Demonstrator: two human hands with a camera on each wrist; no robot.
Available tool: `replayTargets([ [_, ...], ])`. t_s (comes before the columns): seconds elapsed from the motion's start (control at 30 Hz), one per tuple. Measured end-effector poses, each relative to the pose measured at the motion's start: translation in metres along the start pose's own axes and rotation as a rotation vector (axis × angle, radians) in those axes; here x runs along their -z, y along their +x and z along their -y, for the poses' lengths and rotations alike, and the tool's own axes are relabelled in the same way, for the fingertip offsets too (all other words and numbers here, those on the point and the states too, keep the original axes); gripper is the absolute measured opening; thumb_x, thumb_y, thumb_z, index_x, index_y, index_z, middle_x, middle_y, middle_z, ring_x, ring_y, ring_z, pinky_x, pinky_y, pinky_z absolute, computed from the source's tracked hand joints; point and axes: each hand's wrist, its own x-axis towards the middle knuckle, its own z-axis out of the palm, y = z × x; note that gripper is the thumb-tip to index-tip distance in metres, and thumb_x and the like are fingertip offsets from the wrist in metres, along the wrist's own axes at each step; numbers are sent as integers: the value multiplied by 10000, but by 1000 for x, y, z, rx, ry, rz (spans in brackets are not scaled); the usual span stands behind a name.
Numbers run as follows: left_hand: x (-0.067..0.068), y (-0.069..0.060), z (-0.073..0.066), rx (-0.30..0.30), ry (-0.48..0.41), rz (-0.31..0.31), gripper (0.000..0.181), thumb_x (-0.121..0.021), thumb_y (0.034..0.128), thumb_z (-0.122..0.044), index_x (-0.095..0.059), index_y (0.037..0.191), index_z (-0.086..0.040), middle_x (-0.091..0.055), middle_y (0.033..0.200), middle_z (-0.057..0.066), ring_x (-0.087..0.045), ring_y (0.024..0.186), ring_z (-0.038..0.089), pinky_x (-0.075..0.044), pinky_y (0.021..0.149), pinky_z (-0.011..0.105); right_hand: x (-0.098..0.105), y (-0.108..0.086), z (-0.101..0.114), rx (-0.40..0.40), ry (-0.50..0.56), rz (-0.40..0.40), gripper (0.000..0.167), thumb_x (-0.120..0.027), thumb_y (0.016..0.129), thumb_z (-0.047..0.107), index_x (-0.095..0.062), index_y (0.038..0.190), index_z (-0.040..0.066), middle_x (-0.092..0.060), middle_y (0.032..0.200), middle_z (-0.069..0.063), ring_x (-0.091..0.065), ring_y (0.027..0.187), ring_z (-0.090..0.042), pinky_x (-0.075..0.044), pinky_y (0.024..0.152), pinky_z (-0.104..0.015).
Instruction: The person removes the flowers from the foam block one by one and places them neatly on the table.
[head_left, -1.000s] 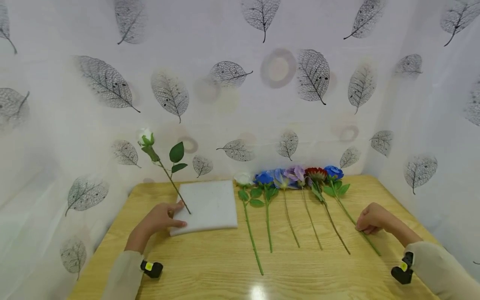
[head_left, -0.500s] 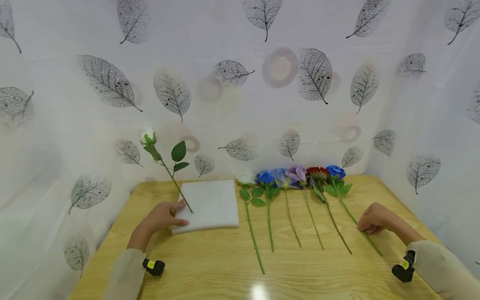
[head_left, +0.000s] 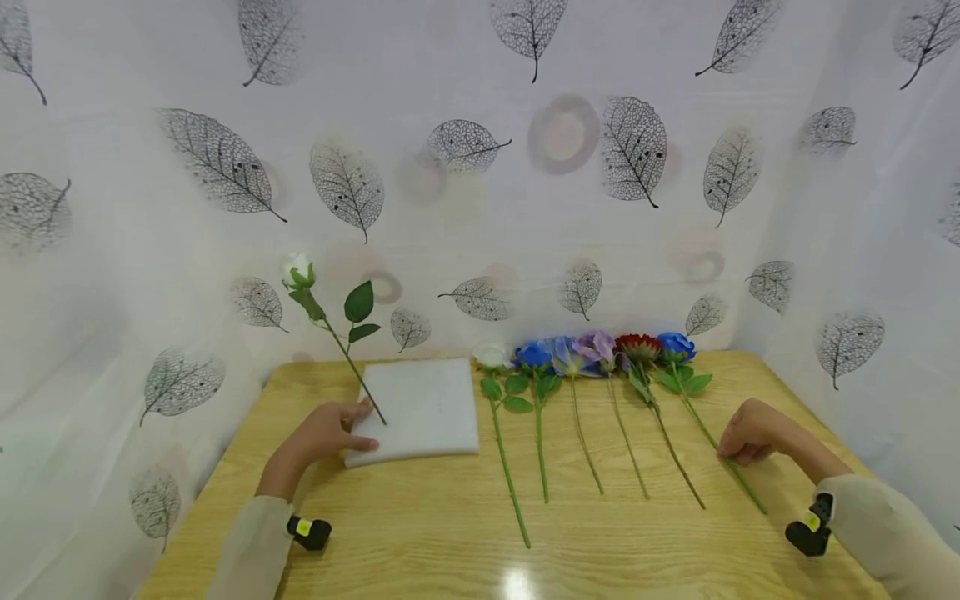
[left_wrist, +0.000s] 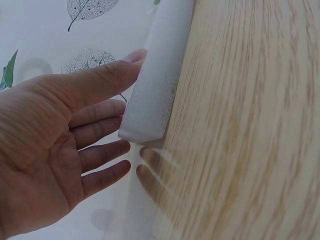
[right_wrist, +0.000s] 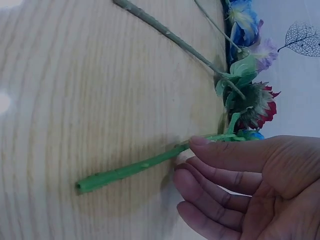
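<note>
A white rose (head_left: 299, 271) leans to the left, its lower stem end at the white foam block (head_left: 427, 408). My left hand (head_left: 322, 433) is at the block's near left corner, thumb and fingers spread; in the left wrist view the thumb tip touches the foam (left_wrist: 152, 95) and the fingers stay fairly straight. At the far right of a row of flowers lies a blue rose (head_left: 675, 344). My right hand (head_left: 759, 433) pinches its green stem (right_wrist: 125, 171) between thumb and index finger. The other right fingers hang loosely curled.
Left of the blue rose lie a red flower (head_left: 637, 347), a purple flower (head_left: 598, 348), a light blue flower (head_left: 567, 357), another blue rose (head_left: 533, 356) and a white rose (head_left: 492, 356), on the wooden table (head_left: 420, 533). A leaf-print sheet (head_left: 480, 217) surrounds the table.
The right hand and the blue rose have shifted slightly to the right. The left hand, foam block and leaning white rose stay put; the whole view has drifted a little.
</note>
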Motion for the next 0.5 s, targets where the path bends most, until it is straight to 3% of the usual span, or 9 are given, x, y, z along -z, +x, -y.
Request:
replayTargets([
  [0.27, 0, 1, -1, 10, 6, 4, 858, -853, 813, -414, -492, 1457, 22, -465, 1532, 176, -447, 1404, 458, -393, 1135, 595, 6, -2, 21, 116, 43, 20, 145, -695, 894, 31, -740, 838, -94, -617, 605, -5, -507, 541, -106, -422, 513, -261],
  [0.4, 0, 0, -2, 2, 2, 4, 848, -855, 815, -400, -497, 1453, 30, -471, 1529, 183, -454, 1397, 461, -398, 1130, 595, 4, 4, 35, 157, 41, 27, 170, -672, 935, 51, -740, 906, -102, -600, 628, 6, -498, 568, -103, -438, 531, -258],
  [0.5, 0, -1, -2, 5, 0, 6, 842, -854, 818, -392, -499, 1451, 34, -473, 1527, 188, -457, 1395, 463, -398, 1130, 595, 0, 9, 50, 186, 35, 16, 196, -690, 948, 95, -742, 947, -95, -660, 670, -7, -571, 598, -111, -515, 561, -278],
])
